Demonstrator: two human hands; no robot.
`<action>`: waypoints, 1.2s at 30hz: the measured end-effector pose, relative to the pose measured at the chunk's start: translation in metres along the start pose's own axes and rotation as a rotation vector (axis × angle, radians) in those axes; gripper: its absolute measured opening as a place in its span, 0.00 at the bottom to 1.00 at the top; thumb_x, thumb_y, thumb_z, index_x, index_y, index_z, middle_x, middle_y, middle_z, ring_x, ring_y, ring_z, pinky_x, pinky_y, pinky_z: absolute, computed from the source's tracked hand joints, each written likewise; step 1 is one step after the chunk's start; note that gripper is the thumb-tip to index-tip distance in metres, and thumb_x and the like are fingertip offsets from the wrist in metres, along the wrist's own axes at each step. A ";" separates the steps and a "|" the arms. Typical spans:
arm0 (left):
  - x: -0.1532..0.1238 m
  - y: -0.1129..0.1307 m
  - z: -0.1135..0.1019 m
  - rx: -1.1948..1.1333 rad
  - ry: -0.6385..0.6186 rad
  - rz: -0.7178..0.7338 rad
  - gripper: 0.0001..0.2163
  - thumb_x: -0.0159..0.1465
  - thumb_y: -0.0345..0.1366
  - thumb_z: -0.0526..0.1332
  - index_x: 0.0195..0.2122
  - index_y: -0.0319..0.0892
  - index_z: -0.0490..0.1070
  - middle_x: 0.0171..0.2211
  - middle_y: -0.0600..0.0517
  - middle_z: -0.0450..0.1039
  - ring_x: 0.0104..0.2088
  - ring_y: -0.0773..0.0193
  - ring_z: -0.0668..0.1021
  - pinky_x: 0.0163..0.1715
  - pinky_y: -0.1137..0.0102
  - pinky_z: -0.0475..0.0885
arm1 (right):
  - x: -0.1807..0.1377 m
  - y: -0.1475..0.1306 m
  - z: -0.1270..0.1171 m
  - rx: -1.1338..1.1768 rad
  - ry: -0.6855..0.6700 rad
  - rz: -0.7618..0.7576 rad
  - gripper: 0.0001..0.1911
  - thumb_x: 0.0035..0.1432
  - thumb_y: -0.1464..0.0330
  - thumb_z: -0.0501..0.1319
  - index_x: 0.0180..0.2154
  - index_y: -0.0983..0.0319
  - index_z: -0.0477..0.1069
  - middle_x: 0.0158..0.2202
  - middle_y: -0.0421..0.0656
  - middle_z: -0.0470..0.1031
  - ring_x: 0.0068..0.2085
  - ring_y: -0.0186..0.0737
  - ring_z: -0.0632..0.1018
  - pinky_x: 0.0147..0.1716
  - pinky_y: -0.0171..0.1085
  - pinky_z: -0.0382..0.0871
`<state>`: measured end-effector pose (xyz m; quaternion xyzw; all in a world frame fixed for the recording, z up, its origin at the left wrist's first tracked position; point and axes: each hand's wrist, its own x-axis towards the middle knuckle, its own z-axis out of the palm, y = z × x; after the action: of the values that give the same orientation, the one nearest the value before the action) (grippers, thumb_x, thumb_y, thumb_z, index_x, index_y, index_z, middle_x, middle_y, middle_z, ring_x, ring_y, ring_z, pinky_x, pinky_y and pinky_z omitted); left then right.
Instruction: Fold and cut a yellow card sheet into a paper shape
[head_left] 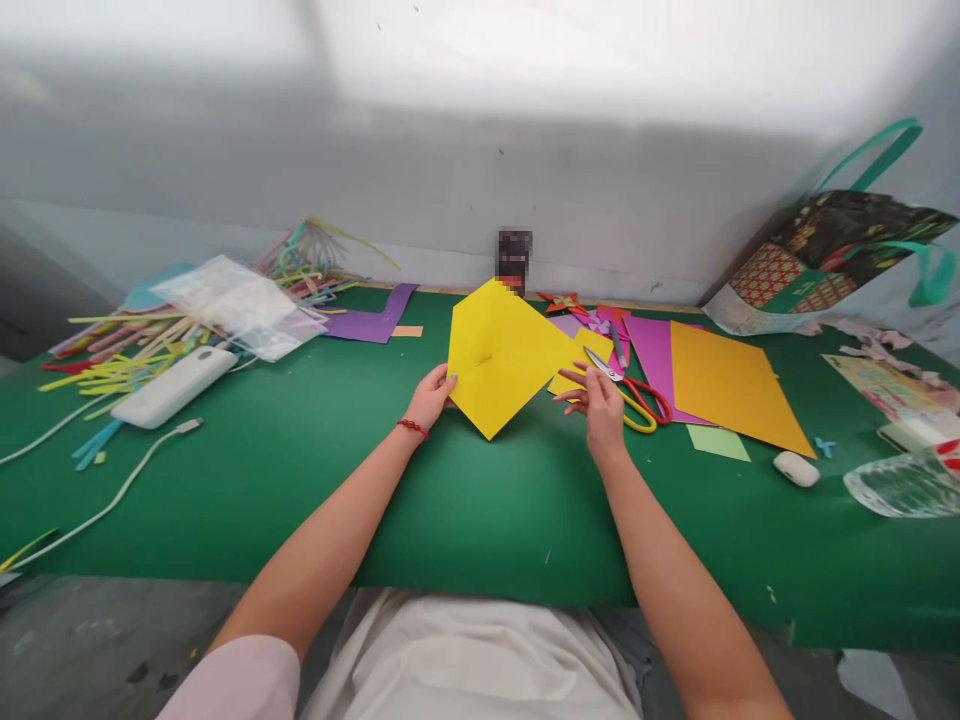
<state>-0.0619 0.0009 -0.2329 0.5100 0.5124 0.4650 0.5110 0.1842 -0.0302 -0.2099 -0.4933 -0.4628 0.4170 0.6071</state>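
The folded yellow paper sheet (pixel 502 355) lies cornerwise on the green felt table (pixel 465 500), with corners at 12 and 6 o'clock. The left hand (pixel 431 397) pinches its 9 o'clock edge. The right hand (pixel 602 405) touches the 3 o'clock side, equally near, but I cannot tell whether it grips.

Left hand (pixel 431 395): fingers pinch left edge of creased yellow paper sheet (pixel 499 355) over green surface (pixel 480 500) | Right hand (pixel 600 400): fingers loosely spread at sheet's right corner, beside scissors (pixel 634 395) | Further right: orange sheet (pixel 731 385) lying flat
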 end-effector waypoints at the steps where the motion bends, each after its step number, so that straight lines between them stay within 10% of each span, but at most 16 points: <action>1: 0.001 0.001 -0.003 0.007 0.022 0.000 0.20 0.58 0.43 0.57 0.50 0.39 0.65 0.40 0.47 0.74 0.39 0.59 0.76 0.31 0.68 0.74 | 0.002 -0.001 -0.005 -0.030 0.004 -0.036 0.23 0.54 0.53 0.52 0.45 0.60 0.65 0.43 0.48 0.73 0.25 0.35 0.77 0.17 0.31 0.67; 7: 0.002 0.009 -0.020 0.214 0.075 0.099 0.17 0.57 0.41 0.58 0.45 0.40 0.71 0.39 0.49 0.75 0.39 0.61 0.75 0.37 0.71 0.72 | 0.010 -0.003 -0.030 -0.385 -0.147 -0.314 0.29 0.52 0.63 0.58 0.56 0.51 0.56 0.60 0.46 0.56 0.46 0.45 0.74 0.34 0.40 0.74; 15: 0.002 0.008 -0.023 0.601 0.108 0.185 0.14 0.59 0.37 0.55 0.44 0.43 0.73 0.33 0.52 0.76 0.32 0.63 0.75 0.33 0.71 0.71 | -0.003 0.008 -0.016 -0.777 -0.452 -0.650 0.16 0.54 0.74 0.57 0.41 0.52 0.74 0.63 0.34 0.48 0.63 0.47 0.50 0.59 0.52 0.51; 26: -0.010 0.012 -0.005 1.110 0.197 0.538 0.14 0.60 0.31 0.52 0.44 0.43 0.72 0.53 0.46 0.65 0.54 0.55 0.65 0.54 0.58 0.60 | -0.012 0.017 -0.008 -0.731 -0.744 -0.371 0.11 0.48 0.76 0.62 0.30 0.56 0.77 0.46 0.44 0.74 0.49 0.46 0.73 0.51 0.47 0.65; 36: -0.025 -0.004 0.025 1.292 0.003 0.140 0.24 0.63 0.45 0.48 0.60 0.43 0.55 0.62 0.41 0.48 0.61 0.46 0.53 0.56 0.48 0.47 | -0.024 0.001 -0.003 -0.670 -0.748 -0.358 0.09 0.49 0.73 0.60 0.30 0.55 0.76 0.45 0.41 0.75 0.48 0.44 0.74 0.49 0.46 0.66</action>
<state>-0.0383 -0.0256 -0.2372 0.7462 0.6551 0.0961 0.0694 0.1814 -0.0534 -0.2145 -0.3911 -0.8324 0.2836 0.2715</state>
